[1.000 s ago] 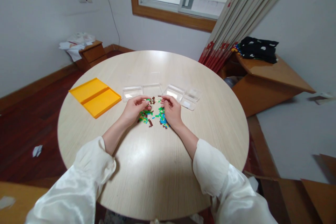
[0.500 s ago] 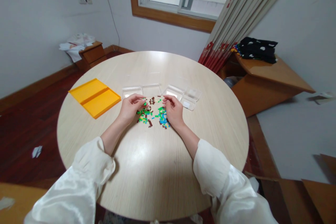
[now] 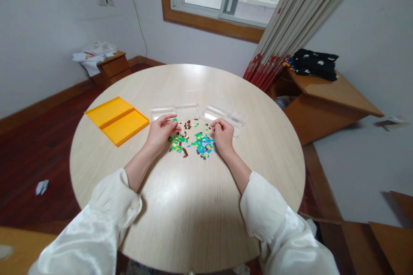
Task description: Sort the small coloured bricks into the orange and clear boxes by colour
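Note:
Small loose toy building bricks point(image 3: 204, 142) in green, blue, brown and yellow lie in piles on the round table. My left hand point(image 3: 159, 135) is at the left of the piles, fingers curled and closed on a small green brick point(image 3: 174, 119) that shows at its fingertips. To the right, my right hand point(image 3: 223, 135) is closed, thumb against the fingers; whatever it may hold is hidden. Nearest to it are the blue and green bricks. A cluster of brown bricks point(image 3: 187, 125) lies between the hands, farther back.
Clear plastic trays point(image 3: 187, 111) stand behind the bricks, with another clear tray point(image 3: 236, 129) behind my right hand. An open yellow case point(image 3: 116, 120) lies on the left of the pale round table point(image 3: 190, 206). A wooden cabinet point(image 3: 325, 94) stands beyond the right edge.
My right hand has moved right, away from the blue bricks, uncovering more of them, and its fingers are curled tighter. The green brick at my left fingertips has shifted upward.

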Available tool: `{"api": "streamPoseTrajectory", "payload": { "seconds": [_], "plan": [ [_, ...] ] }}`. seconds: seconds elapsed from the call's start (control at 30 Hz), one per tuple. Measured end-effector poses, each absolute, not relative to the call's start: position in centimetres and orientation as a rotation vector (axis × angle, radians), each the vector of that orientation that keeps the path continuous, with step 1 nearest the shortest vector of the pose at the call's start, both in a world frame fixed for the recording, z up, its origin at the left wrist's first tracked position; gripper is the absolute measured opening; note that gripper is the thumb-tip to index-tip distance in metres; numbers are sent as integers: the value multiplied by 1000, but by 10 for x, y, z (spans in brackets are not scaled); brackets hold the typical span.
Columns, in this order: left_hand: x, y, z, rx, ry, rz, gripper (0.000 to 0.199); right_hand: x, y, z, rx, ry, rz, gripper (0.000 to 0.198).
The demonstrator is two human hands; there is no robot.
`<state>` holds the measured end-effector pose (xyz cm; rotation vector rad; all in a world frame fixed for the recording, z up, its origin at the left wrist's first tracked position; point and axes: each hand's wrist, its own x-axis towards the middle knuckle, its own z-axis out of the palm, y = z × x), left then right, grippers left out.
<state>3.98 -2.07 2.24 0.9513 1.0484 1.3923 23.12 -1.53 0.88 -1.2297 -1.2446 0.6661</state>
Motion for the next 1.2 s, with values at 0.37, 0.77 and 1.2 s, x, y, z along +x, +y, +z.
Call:
{"api": "streamPoseTrajectory", "payload": {
  "seconds": [0.37,0.77,1.2],
  "plan": [
    [39,-17,19,882,1061,1402,33,227,-13,4,-1198,-1322,637,19],
    [41,-16,15,877,1108,1369,39,217,-15,-5,-1431,-2167,231,35],
    [43,-20,19,914,1080,1290,35,224,-11,1,-1387,-2154,294,21]
  ]
}}
